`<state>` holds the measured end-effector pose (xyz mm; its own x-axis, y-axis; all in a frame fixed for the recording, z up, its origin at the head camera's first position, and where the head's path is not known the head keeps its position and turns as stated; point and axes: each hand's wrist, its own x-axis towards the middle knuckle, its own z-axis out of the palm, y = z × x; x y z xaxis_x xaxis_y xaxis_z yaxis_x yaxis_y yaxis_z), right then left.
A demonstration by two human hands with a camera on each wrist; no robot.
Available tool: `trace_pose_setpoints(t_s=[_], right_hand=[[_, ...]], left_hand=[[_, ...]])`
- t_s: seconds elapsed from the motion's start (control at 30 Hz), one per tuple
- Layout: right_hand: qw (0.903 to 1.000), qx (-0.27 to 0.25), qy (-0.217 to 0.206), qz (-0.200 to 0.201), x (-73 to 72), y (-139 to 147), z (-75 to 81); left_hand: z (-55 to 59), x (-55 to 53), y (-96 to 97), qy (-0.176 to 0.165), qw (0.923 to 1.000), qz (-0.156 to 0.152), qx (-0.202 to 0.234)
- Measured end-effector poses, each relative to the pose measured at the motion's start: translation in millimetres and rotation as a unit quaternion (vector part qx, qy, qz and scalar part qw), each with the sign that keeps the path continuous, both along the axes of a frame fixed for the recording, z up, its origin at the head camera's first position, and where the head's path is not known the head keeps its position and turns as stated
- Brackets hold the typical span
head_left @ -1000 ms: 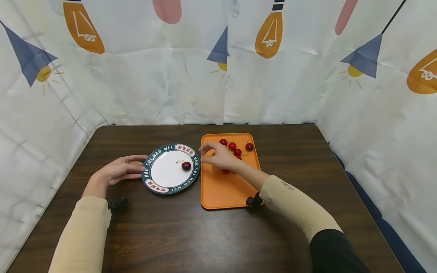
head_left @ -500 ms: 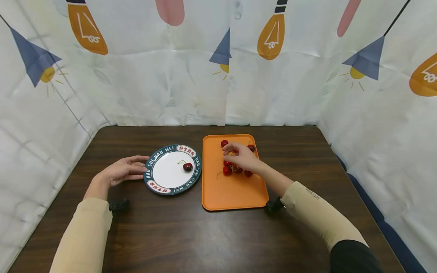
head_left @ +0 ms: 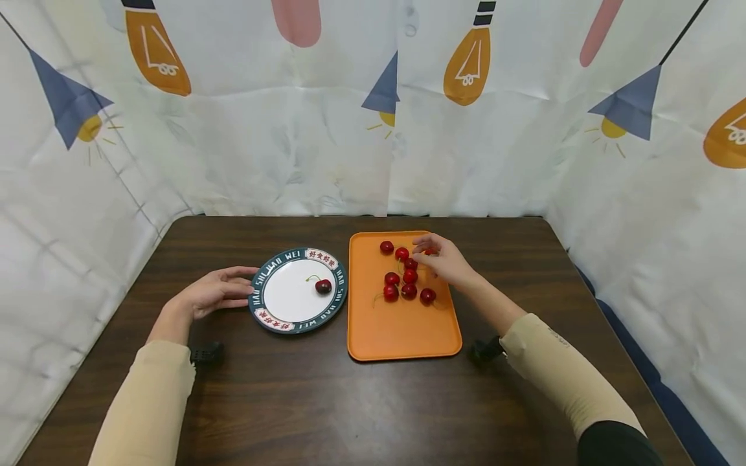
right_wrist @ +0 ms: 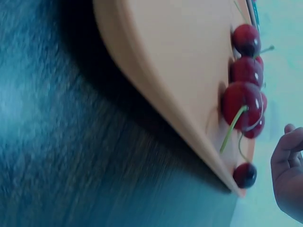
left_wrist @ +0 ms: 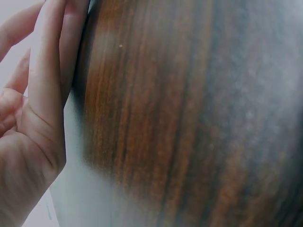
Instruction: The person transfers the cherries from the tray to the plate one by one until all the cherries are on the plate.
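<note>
My left hand [head_left: 221, 289] rests at the left rim of a round white plate [head_left: 291, 288] with a dark green patterned border. Its fingers lie fairly straight at the edge. A dark red cherry [head_left: 323, 287] with a green stem lies on the plate's right side. My right hand [head_left: 447, 264] hovers over the back right corner of an orange tray [head_left: 402, 333], thumb and fingers apart. Partly hidden behind those fingers is a dark cherry [head_left: 430, 251]; in the right wrist view this dark cherry [right_wrist: 245, 175] sits on the tray, apart from the hand.
Several red cherries [head_left: 409, 291] with stems lie grouped on the tray's back half. Plate and tray stand side by side on a dark brown wooden table [head_left: 350, 408]. A white printed curtain [head_left: 280, 149] hangs behind it and at both sides.
My right hand has moved right across the tray, from beside the plate to the back right corner, uncovering the grouped cherries. The left hand stays at the plate; the view has shifted slightly.
</note>
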<state>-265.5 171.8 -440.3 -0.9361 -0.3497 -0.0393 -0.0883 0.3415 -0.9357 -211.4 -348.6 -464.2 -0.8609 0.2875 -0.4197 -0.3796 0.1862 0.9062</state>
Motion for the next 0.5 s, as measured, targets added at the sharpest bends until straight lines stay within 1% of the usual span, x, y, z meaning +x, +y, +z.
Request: trace_pose_setpoints(t_s=[0.13,0.3,0.5], right_hand=[[0.9997,0.001,0.005,-0.022,-3.6,10,-2.2],[0.9989,0.007,0.008,-0.046,-5.6,17,0.1],[0.9971,0.035,0.005,-0.068,-8.5,24,-2.5]], left_hand=[[0.1,0.2,2.3,0.002,1.0,-0.001,0.004],[1.5,1.1,3.5,0.004,1.0,0.001,0.002],[2.4,1.3,3.1,0.002,1.0,0.002,0.0]])
